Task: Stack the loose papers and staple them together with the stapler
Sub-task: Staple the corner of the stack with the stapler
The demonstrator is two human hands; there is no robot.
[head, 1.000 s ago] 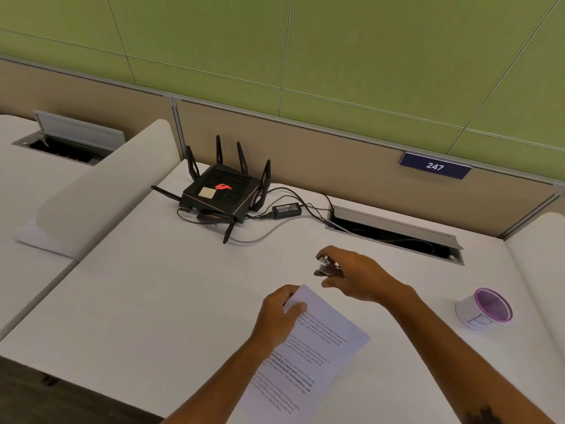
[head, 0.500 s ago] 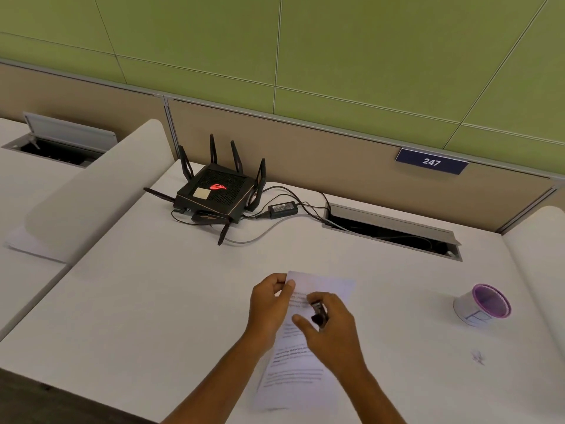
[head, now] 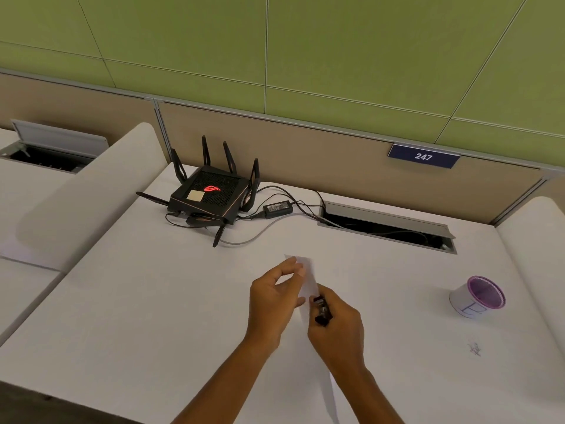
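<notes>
Left hand [head: 275, 296] pinches the thin white printed papers [head: 307, 278] upright above the white desk [head: 153, 301], right hand [head: 337, 327] clamps the small black stapler [head: 321, 310] at their edge; loose sheets could slip misaligned.

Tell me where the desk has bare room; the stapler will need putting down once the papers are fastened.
Bare desk lies left of the left hand, in front of the router. More lies between the right hand and the purple-rimmed cup. The far edge is crowded: router, cables and cable tray.
</notes>
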